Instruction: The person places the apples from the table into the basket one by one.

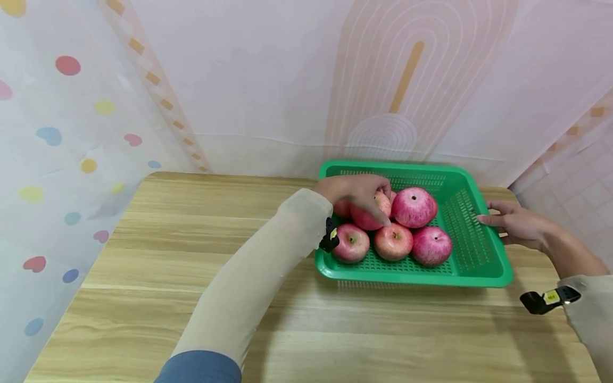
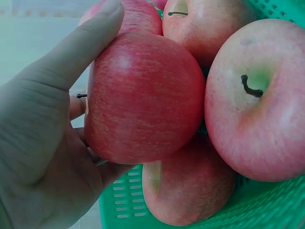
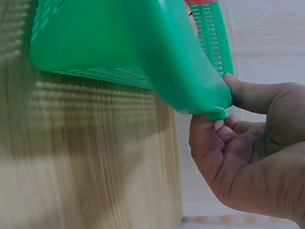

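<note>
A green plastic basket [image 1: 412,280] with slotted walls stands on the table, several red apples gathered in its left and middle part. My left hand [image 1: 354,190] reaches in from the left and grips a red apple [image 2: 145,100], thumb on one side and fingers curled behind it. That apple overlaps its neighbours in the left wrist view. Three apples line the front: one at the left [image 1: 351,246], a middle one [image 1: 394,243] and a pinker one [image 1: 432,247]. Another streaked apple [image 1: 412,208] sits behind them. My right hand [image 1: 524,226] pinches the basket's right rim [image 3: 223,93] between thumb and fingers.
The wooden table [image 1: 158,255] extends left and in front of the basket. A patterned wall covering [image 1: 258,90] rises close behind the basket. The table's right edge lies near my right hand. Black straps with small devices [image 1: 551,299] sit on both sleeves.
</note>
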A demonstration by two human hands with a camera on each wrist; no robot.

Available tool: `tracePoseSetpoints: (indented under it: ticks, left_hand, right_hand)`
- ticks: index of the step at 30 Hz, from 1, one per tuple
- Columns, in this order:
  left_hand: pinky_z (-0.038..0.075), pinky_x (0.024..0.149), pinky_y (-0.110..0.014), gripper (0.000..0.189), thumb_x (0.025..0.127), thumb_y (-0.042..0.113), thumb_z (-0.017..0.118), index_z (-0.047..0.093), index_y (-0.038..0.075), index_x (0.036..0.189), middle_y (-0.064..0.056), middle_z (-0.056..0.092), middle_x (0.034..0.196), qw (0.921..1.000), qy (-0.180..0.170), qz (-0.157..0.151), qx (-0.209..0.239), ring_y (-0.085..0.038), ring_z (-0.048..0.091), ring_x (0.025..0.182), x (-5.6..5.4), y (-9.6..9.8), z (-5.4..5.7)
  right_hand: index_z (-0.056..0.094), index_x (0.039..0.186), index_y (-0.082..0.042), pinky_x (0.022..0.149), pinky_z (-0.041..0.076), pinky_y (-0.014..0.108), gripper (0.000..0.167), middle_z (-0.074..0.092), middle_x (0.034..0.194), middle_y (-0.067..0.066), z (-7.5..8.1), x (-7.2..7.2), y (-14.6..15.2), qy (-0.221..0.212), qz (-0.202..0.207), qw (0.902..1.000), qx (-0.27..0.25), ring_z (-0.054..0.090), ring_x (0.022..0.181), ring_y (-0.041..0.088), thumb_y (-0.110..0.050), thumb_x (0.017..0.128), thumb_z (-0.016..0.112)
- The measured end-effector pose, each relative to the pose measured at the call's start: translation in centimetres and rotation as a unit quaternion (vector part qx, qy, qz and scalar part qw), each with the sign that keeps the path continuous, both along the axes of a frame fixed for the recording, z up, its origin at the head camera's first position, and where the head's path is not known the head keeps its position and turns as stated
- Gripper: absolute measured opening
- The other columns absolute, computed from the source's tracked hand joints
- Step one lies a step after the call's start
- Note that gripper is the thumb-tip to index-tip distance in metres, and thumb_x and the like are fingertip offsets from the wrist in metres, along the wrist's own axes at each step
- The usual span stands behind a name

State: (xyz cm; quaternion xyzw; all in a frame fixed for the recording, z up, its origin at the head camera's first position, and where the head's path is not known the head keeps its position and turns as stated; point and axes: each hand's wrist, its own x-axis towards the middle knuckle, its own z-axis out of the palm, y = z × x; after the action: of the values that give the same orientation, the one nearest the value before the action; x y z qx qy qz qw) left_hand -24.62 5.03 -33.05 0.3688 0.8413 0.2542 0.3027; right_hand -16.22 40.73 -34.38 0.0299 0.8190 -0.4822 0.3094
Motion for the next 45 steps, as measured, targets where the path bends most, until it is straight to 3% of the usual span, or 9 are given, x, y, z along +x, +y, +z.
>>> tracePoseSetpoints:
  ticks: [13, 19, 25, 32, 34, 38, 41, 43, 45]
  left_hand:
    - [0.044, 0.099, -0.026, 0.055, 0.085, 0.046, 0.081, 0.057, 0.014, 0.123, -0.002, 0.056, 0.126, 0.9999, -0.009, 0.006, 0.009, -0.014, 0.052, 0.116, -0.3, -0.3, 0.0]
    - [0.044, 0.099, -0.026, 0.051, 0.093, 0.046, 0.071, 0.058, 0.011, 0.128, -0.005, 0.059, 0.128, 0.9995, 0.021, 0.011, 0.022, -0.016, 0.054, 0.117, -0.6, -1.0, 0.6]
    - [0.040, 0.108, -0.030, 0.049, 0.099, 0.039, 0.065, 0.057, 0.005, 0.134, -0.012, 0.054, 0.140, 0.9980, 0.042, 0.023, 0.041, -0.024, 0.050, 0.129, -1.3, -2.7, 1.8]
    - [0.041, 0.109, -0.037, 0.048, 0.101, 0.037, 0.062, 0.057, 0.004, 0.135, -0.014, 0.055, 0.138, 0.9946, 0.070, 0.052, 0.056, -0.029, 0.051, 0.130, -2.1, -6.7, 3.9]
    - [0.042, 0.109, -0.039, 0.048, 0.101, 0.037, 0.062, 0.057, 0.003, 0.134, -0.015, 0.056, 0.138, 0.9933, 0.090, 0.053, 0.050, -0.031, 0.051, 0.130, -2.3, -8.4, 4.7]
    - [0.041, 0.110, -0.044, 0.051, 0.101, 0.036, 0.062, 0.055, 0.000, 0.137, -0.019, 0.054, 0.141, 0.9897, 0.124, 0.067, 0.025, -0.034, 0.050, 0.132, -2.7, -11.9, 6.6]
    - [0.038, 0.112, -0.046, 0.052, 0.102, 0.034, 0.061, 0.052, -0.001, 0.139, -0.021, 0.051, 0.143, 0.9863, 0.138, 0.089, 0.007, -0.036, 0.048, 0.133, -3.0, -14.5, 8.2]
    - [0.037, 0.112, -0.048, 0.052, 0.102, 0.034, 0.060, 0.050, -0.001, 0.140, -0.022, 0.049, 0.144, 0.9835, 0.150, 0.101, -0.006, -0.037, 0.047, 0.134, -3.1, -16.1, 9.3]
    - [0.036, 0.113, -0.050, 0.054, 0.103, 0.034, 0.059, 0.048, -0.001, 0.142, -0.023, 0.048, 0.145, 0.9799, 0.163, 0.112, -0.023, -0.038, 0.045, 0.135, -3.0, -17.9, 10.4]
  right_hand:
    - [0.041, 0.131, -0.001, 0.079, 0.059, 0.037, 0.024, 0.066, 0.103, 0.000, -0.1, -0.4, 0.2, 0.000, 0.002, 1.0000, 0.000, 0.068, 0.092, 0.012, -0.014, 0.111, 0.042]
    - [0.034, 0.136, 0.006, 0.080, 0.059, 0.037, 0.034, 0.065, 0.103, 0.001, 0.0, -0.5, 0.2, 0.001, 0.010, 0.9999, 0.009, 0.068, 0.093, 0.011, -0.016, 0.111, 0.041]
    - [0.035, 0.133, 0.009, 0.080, 0.059, 0.036, 0.033, 0.063, 0.103, 0.001, 0.2, -0.5, -0.3, 0.009, 0.015, 0.9994, 0.030, 0.067, 0.091, 0.010, -0.015, 0.111, 0.041]
    - [0.040, 0.128, 0.011, 0.079, 0.059, 0.036, 0.032, 0.064, 0.102, 0.003, 0.7, -0.5, -0.4, 0.020, 0.027, 0.9978, 0.057, 0.067, 0.090, 0.011, -0.016, 0.111, 0.041]
    - [0.037, 0.132, 0.013, 0.081, 0.059, 0.037, 0.040, 0.065, 0.106, 0.007, 0.9, -0.5, -0.3, 0.030, 0.042, 0.9955, 0.079, 0.067, 0.093, 0.014, -0.021, 0.111, 0.040]
    - [0.021, 0.144, 0.019, 0.084, 0.059, 0.043, 0.063, 0.061, 0.119, 0.026, 1.7, -0.5, 0.2, 0.059, 0.064, 0.9874, 0.132, 0.067, 0.106, 0.031, -0.033, 0.112, 0.037]
    - [0.014, 0.146, 0.021, 0.081, 0.060, 0.044, 0.069, 0.055, 0.122, 0.036, 2.7, -0.6, 0.8, 0.084, 0.066, 0.9805, 0.165, 0.065, 0.105, 0.036, -0.035, 0.112, 0.034]
    - [0.017, 0.144, 0.022, 0.075, 0.060, 0.044, 0.071, 0.054, 0.118, 0.042, 3.4, -0.6, 1.2, 0.106, 0.061, 0.9713, 0.204, 0.067, 0.098, 0.036, -0.038, 0.112, 0.035]
    - [0.021, 0.141, 0.024, 0.070, 0.059, 0.047, 0.073, 0.053, 0.113, 0.047, 4.0, -0.6, 1.5, 0.146, 0.056, 0.9518, 0.264, 0.067, 0.087, 0.037, -0.040, 0.111, 0.037]
